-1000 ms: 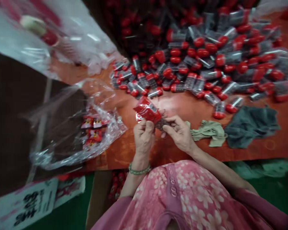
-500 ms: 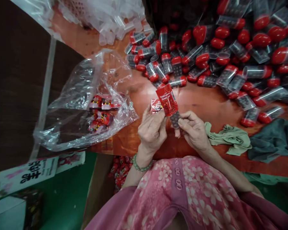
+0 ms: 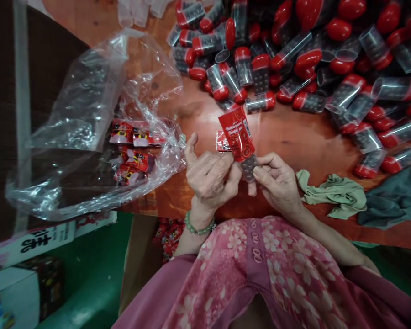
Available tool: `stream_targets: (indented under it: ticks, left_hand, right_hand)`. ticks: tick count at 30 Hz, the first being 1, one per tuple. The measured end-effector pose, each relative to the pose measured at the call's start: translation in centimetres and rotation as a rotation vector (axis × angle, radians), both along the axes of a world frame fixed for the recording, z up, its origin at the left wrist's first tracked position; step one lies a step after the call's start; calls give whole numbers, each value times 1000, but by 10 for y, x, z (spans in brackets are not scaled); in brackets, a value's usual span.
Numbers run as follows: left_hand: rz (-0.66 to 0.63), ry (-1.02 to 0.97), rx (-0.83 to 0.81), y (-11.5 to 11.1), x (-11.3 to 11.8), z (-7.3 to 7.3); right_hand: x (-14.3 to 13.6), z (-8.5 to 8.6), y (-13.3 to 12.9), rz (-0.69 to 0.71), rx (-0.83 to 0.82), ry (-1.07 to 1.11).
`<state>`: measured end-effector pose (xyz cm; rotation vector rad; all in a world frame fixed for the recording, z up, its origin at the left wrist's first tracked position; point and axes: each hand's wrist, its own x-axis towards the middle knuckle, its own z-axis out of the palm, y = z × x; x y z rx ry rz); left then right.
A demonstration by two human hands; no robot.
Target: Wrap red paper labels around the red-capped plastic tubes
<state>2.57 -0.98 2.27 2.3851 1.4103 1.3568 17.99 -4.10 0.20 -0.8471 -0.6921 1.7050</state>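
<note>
A red printed bubble gum wrapper (image 3: 234,130) stands tilted in front of me, with a clear dotted plastic tube (image 3: 249,167) at its lower end. The thumb and fingers of my right hand (image 3: 279,180) pinch the tube's lower side. My left hand (image 3: 212,178) is curled at the wrapper's lower left edge, its outermost finger raised; the grip is partly hidden. Behind the left hand's knuckles shows a small shiny red packet (image 3: 222,140), partly covered by the wrapper.
Red-ended clear tubes (image 3: 260,73) lie piled at the back and right. To the left, a clear plastic bag (image 3: 85,91) holds several red packets (image 3: 137,157). A pale green cloth (image 3: 335,194) and a dark cloth (image 3: 393,201) lie right. Below the table edge stands a cardboard box (image 3: 139,256) of red packets.
My view has shifted, so the bag sits further left and the tube pile higher. My left hand's outermost finger is raised further from the others. The wrapper and tube stay between my hands.
</note>
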Motion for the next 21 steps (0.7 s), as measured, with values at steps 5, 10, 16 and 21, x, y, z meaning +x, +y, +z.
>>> stream_targets:
  ticks: [5,10,16,21]
  left_hand:
    - [-56,63,42,7,-9,-8]
    - [-59,9,-82,9,-8,-15]
    - [-71,-58,-178,10,-9,-19]
    - [-79,-108,-278,6,-7,-24]
  right_hand:
    - [-8,4,-1,-51,-134,-8]
    - [-12,4,3,-3,-254,52]
    - [-12,-1,3,-52,-246,-24]
    - [-14,-3,3,-61,-256,-71]
